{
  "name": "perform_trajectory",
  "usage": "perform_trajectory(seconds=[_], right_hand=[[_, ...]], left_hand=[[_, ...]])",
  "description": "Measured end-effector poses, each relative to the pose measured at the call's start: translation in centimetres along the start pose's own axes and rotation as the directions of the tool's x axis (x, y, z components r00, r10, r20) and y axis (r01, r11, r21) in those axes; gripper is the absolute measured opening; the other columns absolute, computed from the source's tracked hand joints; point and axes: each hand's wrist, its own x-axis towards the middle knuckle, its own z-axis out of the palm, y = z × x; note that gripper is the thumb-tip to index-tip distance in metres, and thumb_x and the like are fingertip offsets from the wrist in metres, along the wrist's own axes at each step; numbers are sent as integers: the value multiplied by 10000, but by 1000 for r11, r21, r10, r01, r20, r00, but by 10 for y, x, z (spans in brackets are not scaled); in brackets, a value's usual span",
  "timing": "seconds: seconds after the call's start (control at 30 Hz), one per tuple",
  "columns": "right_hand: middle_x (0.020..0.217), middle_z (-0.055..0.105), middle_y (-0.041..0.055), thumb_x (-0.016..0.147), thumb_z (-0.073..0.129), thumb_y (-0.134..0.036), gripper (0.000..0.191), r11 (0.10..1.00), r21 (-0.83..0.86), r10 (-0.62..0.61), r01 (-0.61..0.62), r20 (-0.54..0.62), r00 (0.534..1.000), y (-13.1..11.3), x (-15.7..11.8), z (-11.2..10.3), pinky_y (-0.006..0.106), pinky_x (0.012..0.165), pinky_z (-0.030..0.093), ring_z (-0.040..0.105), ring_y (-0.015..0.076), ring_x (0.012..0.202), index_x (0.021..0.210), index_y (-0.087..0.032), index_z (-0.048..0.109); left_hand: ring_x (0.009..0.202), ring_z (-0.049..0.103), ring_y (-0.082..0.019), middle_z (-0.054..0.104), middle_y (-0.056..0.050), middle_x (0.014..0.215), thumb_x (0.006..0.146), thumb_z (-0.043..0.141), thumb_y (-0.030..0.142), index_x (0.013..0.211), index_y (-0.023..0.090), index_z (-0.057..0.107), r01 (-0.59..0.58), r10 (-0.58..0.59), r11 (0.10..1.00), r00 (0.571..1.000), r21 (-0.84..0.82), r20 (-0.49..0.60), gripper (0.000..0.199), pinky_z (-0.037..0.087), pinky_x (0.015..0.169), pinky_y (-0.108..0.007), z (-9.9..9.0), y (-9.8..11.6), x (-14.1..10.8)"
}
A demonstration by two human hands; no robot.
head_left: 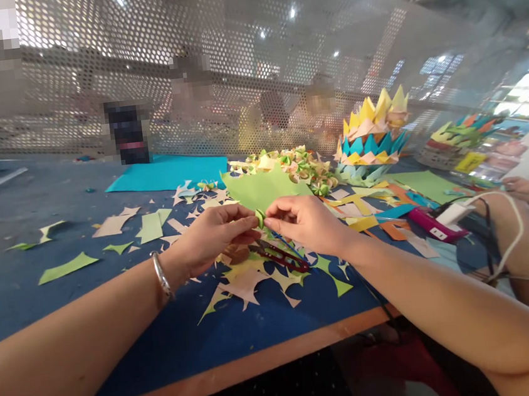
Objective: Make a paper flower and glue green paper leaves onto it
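Note:
Between my fingertips is a small folded green paper piece [260, 218]. My left hand [219, 235] pinches it from one side, and my right hand [302, 222] pinches it from the other. Below my hands lies a dark red-handled tool [283, 258], partly covered, its kind hard to make out. Cut paper scraps [248, 285] in pale pink, yellow and green spread around it on the blue tabletop. Just beyond my hands rests a light green paper sheet [263, 188]. Behind that sheet sits a heap of small folded paper pieces [299, 166].
A turquoise sheet [167, 171] lies at the back left. Tiered folded-paper work [372, 139] stands at the back right. Nearer right are paper strips [355, 207], a magenta power bank [438, 227] with a white cable, and another person's arm [516, 234]. A perforated metal screen [232, 69] rises behind.

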Motion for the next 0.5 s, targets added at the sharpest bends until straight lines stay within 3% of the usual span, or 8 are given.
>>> perform_trajectory(seconds=[0.2,0.37,0.5], right_hand=[[664,577,-23,894,581,-315,159,998,60,27,-29,32,999,-2,3,-1,245,533,409,520,93,534,807,-187,621],[626,522,-44,895,605,-345,181,982,181,42,-45,21,999,3,5,2,227,494,441,536,89,494,803,-190,613],[612,514,-47,867,661,-416,244,973,223,62,-61,2,998,6,7,6,227,457,420,526,95,478,793,-188,613]], left_hand=[[518,572,-100,709,-25,702,816,716,332,732,199,647,-30,31,995,999,96,-11,172,399,468,-219,-2,0,0],[587,572,-117,685,-19,703,838,681,369,788,192,670,-197,223,936,973,292,-58,184,422,529,-233,-6,-2,5],[586,561,-134,688,-31,702,875,618,387,799,194,662,-256,320,835,946,487,-50,213,420,532,-261,-8,-2,7]])
